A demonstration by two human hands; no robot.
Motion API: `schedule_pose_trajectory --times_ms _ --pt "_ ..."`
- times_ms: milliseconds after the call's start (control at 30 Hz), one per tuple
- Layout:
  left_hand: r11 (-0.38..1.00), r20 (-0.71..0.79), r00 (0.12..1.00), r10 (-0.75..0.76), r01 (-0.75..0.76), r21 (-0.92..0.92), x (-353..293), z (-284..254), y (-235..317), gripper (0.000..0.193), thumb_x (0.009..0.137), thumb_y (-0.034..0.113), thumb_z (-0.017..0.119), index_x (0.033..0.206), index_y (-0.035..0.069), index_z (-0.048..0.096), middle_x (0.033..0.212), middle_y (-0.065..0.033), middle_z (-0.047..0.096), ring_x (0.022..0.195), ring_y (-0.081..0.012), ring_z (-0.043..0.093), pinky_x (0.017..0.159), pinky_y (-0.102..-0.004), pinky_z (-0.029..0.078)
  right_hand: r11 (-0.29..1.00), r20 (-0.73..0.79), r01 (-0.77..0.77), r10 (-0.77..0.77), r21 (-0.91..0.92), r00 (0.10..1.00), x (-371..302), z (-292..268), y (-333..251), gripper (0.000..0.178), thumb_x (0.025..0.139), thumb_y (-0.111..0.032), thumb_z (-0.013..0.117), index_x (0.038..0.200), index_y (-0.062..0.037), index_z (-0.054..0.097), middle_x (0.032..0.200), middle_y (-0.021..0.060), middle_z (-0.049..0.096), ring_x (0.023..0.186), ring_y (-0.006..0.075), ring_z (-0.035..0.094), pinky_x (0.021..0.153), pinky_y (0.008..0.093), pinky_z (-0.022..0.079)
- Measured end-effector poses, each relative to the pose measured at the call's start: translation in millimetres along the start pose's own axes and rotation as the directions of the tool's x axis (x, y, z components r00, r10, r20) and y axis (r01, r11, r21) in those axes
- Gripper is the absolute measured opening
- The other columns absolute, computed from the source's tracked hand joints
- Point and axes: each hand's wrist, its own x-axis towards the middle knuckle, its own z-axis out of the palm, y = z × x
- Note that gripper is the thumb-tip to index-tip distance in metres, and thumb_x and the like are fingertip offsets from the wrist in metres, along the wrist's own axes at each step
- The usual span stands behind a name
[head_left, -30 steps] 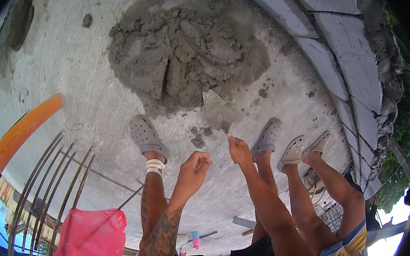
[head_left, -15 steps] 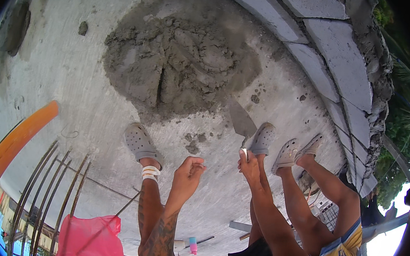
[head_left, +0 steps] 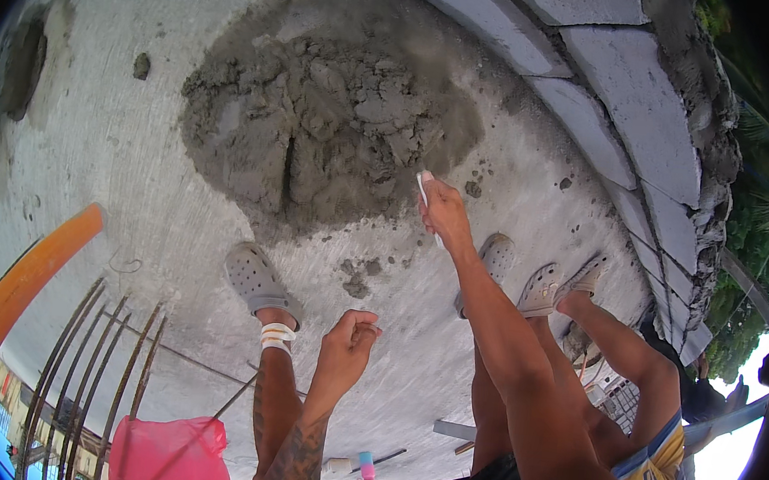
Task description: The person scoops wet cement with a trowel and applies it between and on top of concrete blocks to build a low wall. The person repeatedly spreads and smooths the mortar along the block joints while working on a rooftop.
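Trowel (head_left: 422, 188) in the right grip (head_left: 446, 211), at the near right edge of the wet mortar heap (head_left: 322, 123). Visible only as a slim white handle (head_left: 423, 195), wrapped by curled fingers and emerging on both sides of the grip. Slanting along the long axis, steep in the view: far end up and slightly left, toward the mortar; near end down and slightly right, back toward the right-foot clog (head_left: 498, 254). Unable to make out the blade against the grey, so cannot tell the heading of its tip or any contact with the mortar.

Left grip (head_left: 346, 347) loosely closed, thumb drawn in against bent fingers, well apart from the trowel, over the pale floor (head_left: 188, 258), to the right of the left-foot clog (head_left: 256, 276). Cannot tell of anything tucked inside.

Farther right, two more clogs (head_left: 542, 289) on a co-worker (head_left: 620, 341). At the upper right, a curving line of grey slabs (head_left: 638, 107). At the lower left, a curved orange piece (head_left: 38, 276), several rusty rods and a pink plastic bag (head_left: 183, 452).
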Motion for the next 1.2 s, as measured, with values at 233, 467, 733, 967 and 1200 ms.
schedule_pose_trajectory --times_ms 233,467,733,967,1200 --pt "1.000 0.004 1.000 -0.014 0.013 0.014 3.8 -0.1 6.0 0.017 0.098 0.003 0.054 0.113 -0.003 0.059 0.098 -0.0134 0.070 0.095 -0.0175 0.070 0.082 -0.0293 0.053 0.795 -0.356 0.435 -0.587 -0.422 0.727 -52.9 45.6 -11.6 0.041 0.101 -0.039 0.056 0.098 0.0009 0.063 0.082 0.0262 0.068 0.078 0.0463 0.066 0.070 0.0499 0.051" --pt "0.999 0.001 0.999 0.032 -0.032 0.003 5.3 0.3 3.1 0.018 0.097 0.002 0.054 0.113 -0.003 0.059 0.097 -0.0123 0.069 0.095 -0.0175 0.070 0.083 -0.0290 0.053 0.960 -0.065 0.115 -0.136 -0.254 0.989 -54.4 22.9 -26.1 0.057 0.102 -0.050 0.047 0.096 0.0019 0.068 0.091 0.0288 0.069 0.093 0.0500 0.065 0.081 0.0499 0.050" --pt "0.998 -0.019 0.999 0.051 -0.052 -0.037 8.5 -6.4 10.2 0.019 0.096 0.000 0.055 0.114 -0.002 0.059 0.096 -0.0118 0.070 0.091 -0.0151 0.067 0.082 -0.0279 0.052 0.865 -0.232 -0.096 -0.025 -0.493 0.972 -105.3 -72.3 87.4 0.064 0.101 -0.059 0.041 0.102 -0.0015 0.070 0.091 0.0267 0.070 0.098 0.0454 0.067 0.087 0.0491 0.050" --pt "0.995 0.005 0.998 0.066 -0.065 -0.074 0.3 -6.0 4.6 0.018 0.097 0.001 0.055 0.115 -0.002 0.058 0.097 -0.0119 0.070 0.093 -0.0152 0.068 0.082 -0.0277 0.052 0.994 -0.045 -0.066 0.062 -0.086 0.997 -22.5 -8.7 53.8 0.063 0.103 -0.059 0.038 0.080 -0.0034 0.058 0.059 0.0066 0.052 0.047 0.0196 0.051 0.049 0.0362 0.044" --pt "1.000 0.007 1.000 -0.024 0.023 0.005 2.7 3.3 0.7 0.018 0.098 0.001 0.054 0.115 -0.004 0.058 0.095 -0.0123 0.070 0.092 -0.0157 0.068 0.082 -0.0281 0.052 0.995 0.199 0.006 0.013 -0.098 0.980 4.7 -22.8 -43.0 0.060 0.101 -0.059 0.047 0.080 -0.0040 0.057 0.062 0.0028 0.049 0.050 0.0130 0.046 0.045 0.0322 0.039"
